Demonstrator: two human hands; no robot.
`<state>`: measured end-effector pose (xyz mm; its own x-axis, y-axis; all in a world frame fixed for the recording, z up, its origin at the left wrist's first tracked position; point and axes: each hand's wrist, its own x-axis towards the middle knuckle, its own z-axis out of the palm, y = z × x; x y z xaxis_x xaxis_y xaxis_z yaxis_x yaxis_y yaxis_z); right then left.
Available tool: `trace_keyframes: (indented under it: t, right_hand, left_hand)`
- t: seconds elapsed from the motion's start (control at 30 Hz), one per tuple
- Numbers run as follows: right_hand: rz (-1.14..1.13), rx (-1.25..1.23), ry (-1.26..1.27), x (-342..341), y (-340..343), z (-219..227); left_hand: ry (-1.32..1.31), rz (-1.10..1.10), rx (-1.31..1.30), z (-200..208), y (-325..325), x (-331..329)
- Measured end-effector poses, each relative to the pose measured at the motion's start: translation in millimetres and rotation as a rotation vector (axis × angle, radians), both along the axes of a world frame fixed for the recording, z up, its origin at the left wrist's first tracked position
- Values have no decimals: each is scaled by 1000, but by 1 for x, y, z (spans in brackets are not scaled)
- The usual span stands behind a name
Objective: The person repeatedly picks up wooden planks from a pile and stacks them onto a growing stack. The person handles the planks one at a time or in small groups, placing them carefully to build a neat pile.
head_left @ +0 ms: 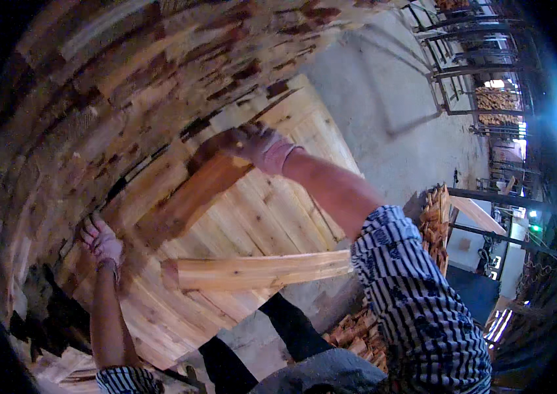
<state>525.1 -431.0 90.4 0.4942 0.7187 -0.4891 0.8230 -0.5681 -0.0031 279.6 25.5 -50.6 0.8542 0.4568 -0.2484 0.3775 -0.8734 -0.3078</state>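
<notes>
Biggest: the stacked-wood wall, filling the upper L of frame; then the concrete floor, upper centre-R. Mid-frame is the plank layer, pale boards side by side, running diag. Across its lower edge lies the pale board, roughly horiz., R end by the striped sleeve. Above it, just L of centre, is the reddish board, slanting up to the R, lower-L end blurred. Prob. stiff, moderate wt., not fragile; rough-sawn edges shouldn't slip much but may splinter, so gloves help. Best hold: one hand near ea. end, as one-end lifting would likely let it tip. Smallest: R hand, gloved, upper centre, fingers curled over the board's upper end, part-closed on it; L hand, gloved, at L, fingers partly extended near the planks' L edge, can't tell if it grips anything.
</notes>
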Motion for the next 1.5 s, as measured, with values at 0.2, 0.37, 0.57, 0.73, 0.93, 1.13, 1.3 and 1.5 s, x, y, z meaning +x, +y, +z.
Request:
trace_keyframes:
  t: [0.2, 0.37, 0.57, 0.73, 0.93, 1.13, 1.3, 1.5]
  right_hand:
    - [6, -76, -42, 5, -28, 13]
    - [-187, -185, -129, 10, -37, -7]
    - [-267, 163, 217, -222, -5, 70]
    - [-342, 93, 164, -317, -27, 35]
    - [-606, -81, 392, -294, -18, 89]
    - [-828, 910, 1128, -316, 15, 154]
    - [-1479, 1216, 1239, -316, 22, 173]
    - [-2273, 1507, 914, -360, -132, 100]
  left_hand:
    - [135, 71, -159, 41, -12, 15]
    - [37, 7, -245, 29, 2, 17]
    - [313, 155, -224, 122, -43, 53]
    - [-247, 115, -621, 116, -16, -19]
    - [-163, 114, -1151, 213, -182, -154]
    - [23, 537, -2020, 241, -300, -233]
    - [-216, 890, -2124, 309, -285, -168]
    - [-188, 1171, -1642, 301, -207, -225]
